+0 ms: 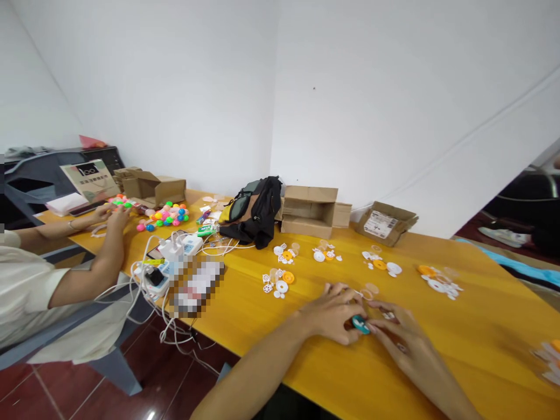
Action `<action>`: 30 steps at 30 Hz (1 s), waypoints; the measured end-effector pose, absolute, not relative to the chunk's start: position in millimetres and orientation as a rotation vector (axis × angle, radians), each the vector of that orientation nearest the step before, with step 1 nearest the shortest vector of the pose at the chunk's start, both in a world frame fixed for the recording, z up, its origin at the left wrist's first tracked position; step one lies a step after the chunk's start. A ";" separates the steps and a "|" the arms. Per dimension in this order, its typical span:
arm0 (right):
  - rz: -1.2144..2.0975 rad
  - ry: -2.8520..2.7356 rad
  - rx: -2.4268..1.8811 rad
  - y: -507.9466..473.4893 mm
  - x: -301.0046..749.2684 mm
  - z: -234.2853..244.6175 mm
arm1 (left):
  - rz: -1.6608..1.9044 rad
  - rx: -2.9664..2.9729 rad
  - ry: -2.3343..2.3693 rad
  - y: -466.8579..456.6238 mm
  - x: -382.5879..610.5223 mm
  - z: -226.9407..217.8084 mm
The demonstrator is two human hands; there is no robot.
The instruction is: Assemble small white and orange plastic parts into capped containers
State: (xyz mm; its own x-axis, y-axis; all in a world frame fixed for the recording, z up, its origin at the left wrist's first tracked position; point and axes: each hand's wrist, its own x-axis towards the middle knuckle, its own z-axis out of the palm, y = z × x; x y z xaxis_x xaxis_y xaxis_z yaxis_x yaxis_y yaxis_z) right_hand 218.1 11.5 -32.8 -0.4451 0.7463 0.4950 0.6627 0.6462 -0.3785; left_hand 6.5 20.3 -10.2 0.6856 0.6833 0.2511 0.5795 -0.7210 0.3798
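My left hand (333, 314) and my right hand (396, 333) meet low on the yellow table (464, 356). Both sets of fingers are pinched together on a small teal round part (360, 324) held between them, just above the tabletop. Small groups of white and orange plastic parts (280, 281) lie beyond my hands, with more of them (380, 263) to the right. A clear ring (371, 289) lies just behind my fingers.
A co-worker's hands (114, 217) work at the far left beside a pile of coloured balls (168, 214). Open cardboard boxes (308, 211), a black bag (256, 213), a flat parcel (385, 223), chargers and cables (170, 259) crowd the table's back and left.
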 end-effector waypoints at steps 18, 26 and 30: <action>0.120 -2.237 -1.039 16.4 221.2 -36.2 | 0.482 2.734 1.007 17.4 9.7 -6.4; 0.126 -2.218 -1.108 16.4 221.5 -38.6 | 0.569 2.697 1.067 19.4 11.9 -14.1; 0.112 -2.197 -1.087 17.3 220.9 -43.9 | 0.554 2.703 1.061 19.1 11.2 -12.9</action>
State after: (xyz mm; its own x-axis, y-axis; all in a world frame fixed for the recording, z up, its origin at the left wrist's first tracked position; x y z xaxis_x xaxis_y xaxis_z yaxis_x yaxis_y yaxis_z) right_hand 220.9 17.3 -43.9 -0.4251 0.7320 0.5325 0.6742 0.6486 -0.3533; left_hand 11.2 19.1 -12.9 0.6749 0.6852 0.2737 0.6162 -0.7275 0.3019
